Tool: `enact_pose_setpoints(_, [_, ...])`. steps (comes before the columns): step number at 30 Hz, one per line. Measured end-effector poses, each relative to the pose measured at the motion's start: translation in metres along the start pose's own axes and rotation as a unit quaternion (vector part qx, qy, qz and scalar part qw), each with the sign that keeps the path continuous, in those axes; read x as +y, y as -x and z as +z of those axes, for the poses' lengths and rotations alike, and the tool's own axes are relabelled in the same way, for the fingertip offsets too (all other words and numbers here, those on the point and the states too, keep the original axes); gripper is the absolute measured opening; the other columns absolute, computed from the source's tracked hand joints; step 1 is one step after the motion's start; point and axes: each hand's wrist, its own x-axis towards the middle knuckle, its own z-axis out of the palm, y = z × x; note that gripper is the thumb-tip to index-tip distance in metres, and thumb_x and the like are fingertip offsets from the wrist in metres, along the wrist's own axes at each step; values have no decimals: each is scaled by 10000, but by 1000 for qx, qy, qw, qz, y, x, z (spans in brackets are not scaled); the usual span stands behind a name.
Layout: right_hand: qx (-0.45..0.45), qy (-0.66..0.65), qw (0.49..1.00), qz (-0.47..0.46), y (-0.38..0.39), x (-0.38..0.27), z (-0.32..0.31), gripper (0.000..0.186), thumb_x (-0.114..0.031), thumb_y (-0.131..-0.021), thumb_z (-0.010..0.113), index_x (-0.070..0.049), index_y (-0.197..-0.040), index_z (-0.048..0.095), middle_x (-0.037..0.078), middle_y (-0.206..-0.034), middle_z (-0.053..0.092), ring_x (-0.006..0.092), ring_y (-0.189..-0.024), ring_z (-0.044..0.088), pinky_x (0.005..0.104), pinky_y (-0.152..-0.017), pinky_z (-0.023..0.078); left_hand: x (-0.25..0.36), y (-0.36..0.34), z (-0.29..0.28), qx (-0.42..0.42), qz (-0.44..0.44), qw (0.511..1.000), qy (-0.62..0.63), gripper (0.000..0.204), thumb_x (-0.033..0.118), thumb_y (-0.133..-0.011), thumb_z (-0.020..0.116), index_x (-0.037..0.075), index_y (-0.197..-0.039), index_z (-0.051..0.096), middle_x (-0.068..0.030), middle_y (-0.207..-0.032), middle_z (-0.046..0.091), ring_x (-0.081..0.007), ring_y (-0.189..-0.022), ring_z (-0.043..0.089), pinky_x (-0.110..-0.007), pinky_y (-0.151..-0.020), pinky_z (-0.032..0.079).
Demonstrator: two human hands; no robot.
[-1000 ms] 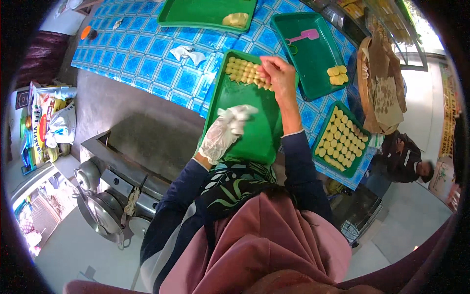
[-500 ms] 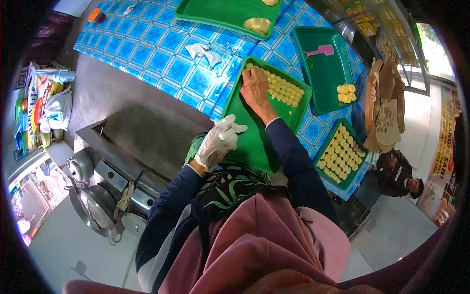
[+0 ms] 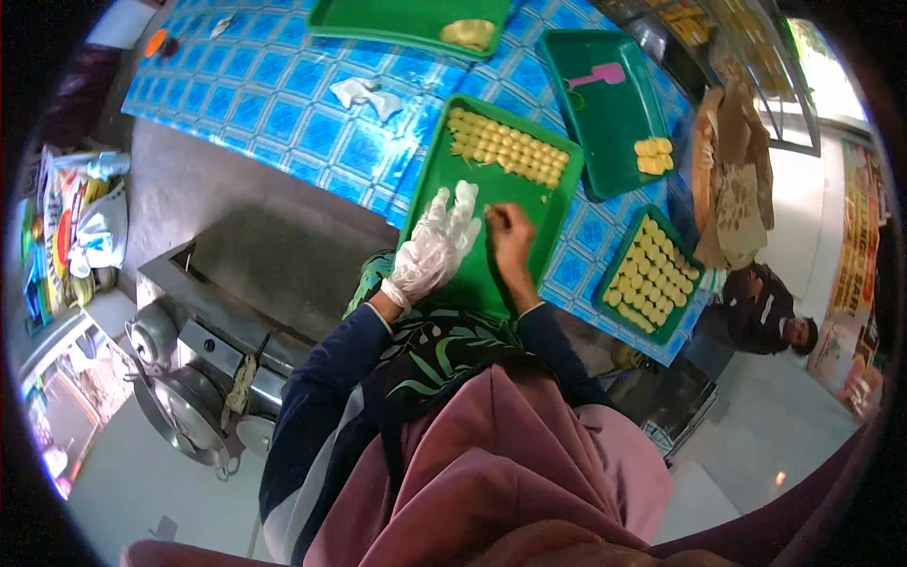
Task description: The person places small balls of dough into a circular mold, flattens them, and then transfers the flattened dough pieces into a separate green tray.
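At the left of the frame, filled bags (image 3: 90,213) stood, and below them a kettle (image 3: 151,335) and a metal pan (image 3: 194,406) were by a stove (image 3: 210,345). A table (image 3: 302,123) with blue checked cover stretched across the upper part, carrying a crumpled white piece (image 3: 364,97). Toward the right lay a dark green tray (image 3: 614,109) with a pink scoop (image 3: 605,75), and a smaller tray (image 3: 668,321) of yellow rounds; a person (image 3: 761,310) was at the right side. In the middle, the left hand (image 3: 439,236), gloved, was open with its fingers extended, and seemed to hold nothing, above the bright green tray (image 3: 416,203). Rows of yellow dough pieces (image 3: 510,149) lay at this tray's far end, beyond both hands. The right hand (image 3: 511,236), bare, had its fingers curled near the glove; I cannot tell whether it held anything.
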Motion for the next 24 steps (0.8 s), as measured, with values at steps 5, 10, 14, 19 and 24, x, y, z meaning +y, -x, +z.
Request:
enact_pose_setpoints(5, [-10,194,967,-167,14,-7,-14,391,55,-694,677,-54,-1067,724,134,-956,577,348,-919,563,455,-760,462,36,-10,28,35,-52,977,206,512,345,-1042,497,100,-1491,510,-140,-1653,334,-452,-1483,355,-629,-1154,326])
enact_pose_setpoints(10, [-52,213,943,-251,-20,9,-29,473,16,-717,637,-48,-1182,697,145,-1082,553,372,-1028,519,486,-817,441,36,-10,37,25,-89,941,326,454,278,-1055,480,112,-1476,517,-113,-1671,298,-453,-1471,371,-635,-1199,268])
enact_pose_setpoints(14, [13,318,908,-273,-61,-7,2,603,5,-828,601,-139,-1412,571,216,-1382,487,405,-1171,499,567,-919,403,31,14,22,3,-106,951,289,418,256,-1058,461,113,-1447,521,-145,-1673,283,-469,-1465,339,-613,-1200,300])
enact_pose_setpoints(19, [4,320,878,-357,-68,-1,34,791,21,-881,574,-209,-1603,348,284,-1599,288,455,-1387,370,611,-1019,317,32,25,25,-15,-168,925,340,667,316,-1081,431,19,-1625,185,-177,-1644,321,-409,-1484,341,-508,-1237,268])
enact_pose_setpoints(24, [8,315,880,-354,-72,0,29,812,83,-865,556,-208,-1597,357,290,-1589,297,453,-1393,372,598,-1019,307,30,29,27,-11,-187,904,386,644,306,-1081,428,40,-1626,210,-146,-1648,332,-400,-1513,296,-496,-1239,262])
